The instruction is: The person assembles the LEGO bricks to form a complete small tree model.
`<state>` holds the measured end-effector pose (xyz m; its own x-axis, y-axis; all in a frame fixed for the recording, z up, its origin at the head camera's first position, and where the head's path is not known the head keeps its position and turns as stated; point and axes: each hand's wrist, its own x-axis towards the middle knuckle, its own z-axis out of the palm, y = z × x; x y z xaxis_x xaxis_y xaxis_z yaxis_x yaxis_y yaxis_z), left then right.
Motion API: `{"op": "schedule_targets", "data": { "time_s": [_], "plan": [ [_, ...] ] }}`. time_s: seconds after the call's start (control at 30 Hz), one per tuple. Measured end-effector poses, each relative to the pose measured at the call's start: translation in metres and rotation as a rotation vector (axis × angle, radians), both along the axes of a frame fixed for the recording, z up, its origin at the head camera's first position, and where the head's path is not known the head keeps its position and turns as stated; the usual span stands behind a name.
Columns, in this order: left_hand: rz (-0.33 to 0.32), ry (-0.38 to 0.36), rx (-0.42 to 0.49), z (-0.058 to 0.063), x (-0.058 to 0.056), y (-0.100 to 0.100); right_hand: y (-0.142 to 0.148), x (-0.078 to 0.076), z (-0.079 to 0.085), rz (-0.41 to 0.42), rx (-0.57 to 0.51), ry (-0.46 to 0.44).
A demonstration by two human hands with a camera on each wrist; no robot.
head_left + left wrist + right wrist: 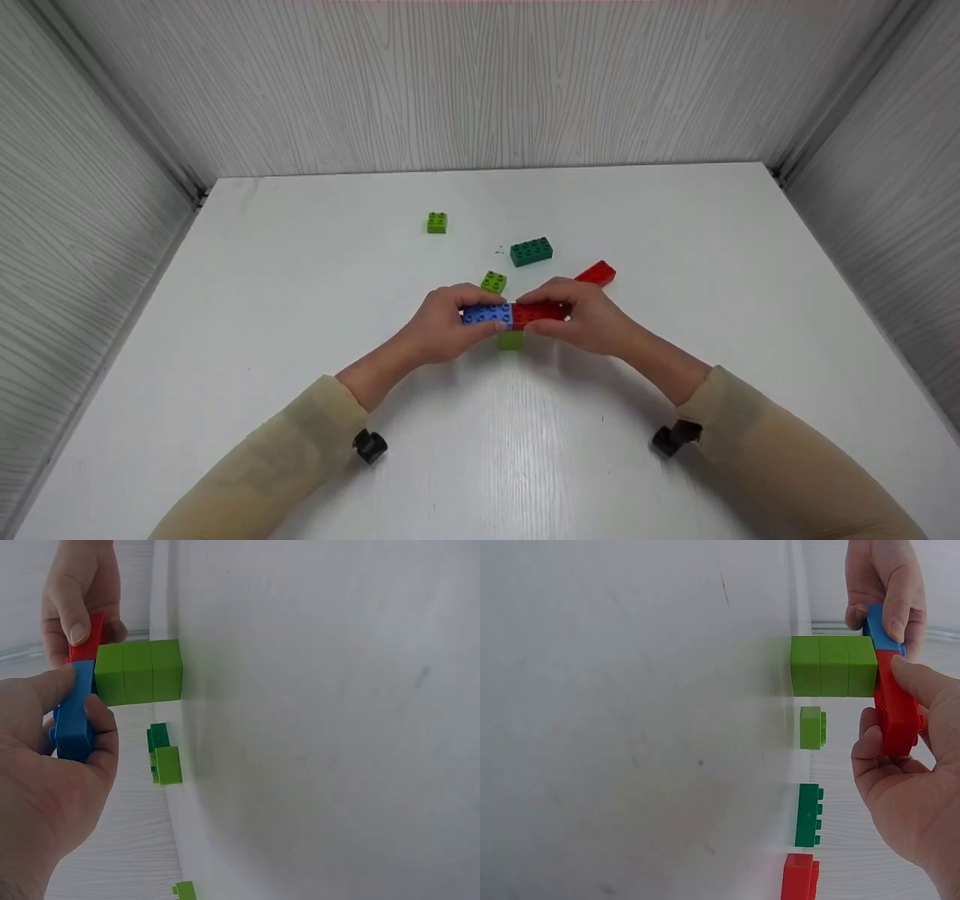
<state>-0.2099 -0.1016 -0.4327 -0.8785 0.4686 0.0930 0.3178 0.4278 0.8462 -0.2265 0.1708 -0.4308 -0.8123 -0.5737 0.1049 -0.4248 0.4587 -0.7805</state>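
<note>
My left hand (448,324) grips a blue brick (481,315) between thumb and fingers. A red brick (534,313) is held the same way by my right hand (589,319). The two bricks meet end to end, studs up, on top of a stack of light green bricks (139,673) standing on the table. In the right wrist view the blue brick (881,630) and the red brick (898,709) both lie across the stack's top. Whether both are pressed fully onto its studs, I cannot tell.
Behind the stack lie a small light green brick (493,282), a dark green brick (531,251) and another red brick (597,273), partly behind my right hand. Farther back sits one more light green brick (437,223). The white table (300,262) has grey panels (480,82) around it.
</note>
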Motion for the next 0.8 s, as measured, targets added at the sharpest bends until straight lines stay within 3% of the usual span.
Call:
{"op": "schedule_targets", "data": {
  "time_s": [0.27, 0.8],
  "plan": [
    [0.0, -0.035, -0.032, 0.0024, -0.0004, 0.001, -0.0002, 0.0006, -0.0025, 0.014, -0.019, 0.005],
    [0.016, -0.04, 0.007, -0.0009, -0.0005, 0.0018, -0.0025, -0.0002, -0.0054, -0.014, -0.042, 0.0]
  ]
}}
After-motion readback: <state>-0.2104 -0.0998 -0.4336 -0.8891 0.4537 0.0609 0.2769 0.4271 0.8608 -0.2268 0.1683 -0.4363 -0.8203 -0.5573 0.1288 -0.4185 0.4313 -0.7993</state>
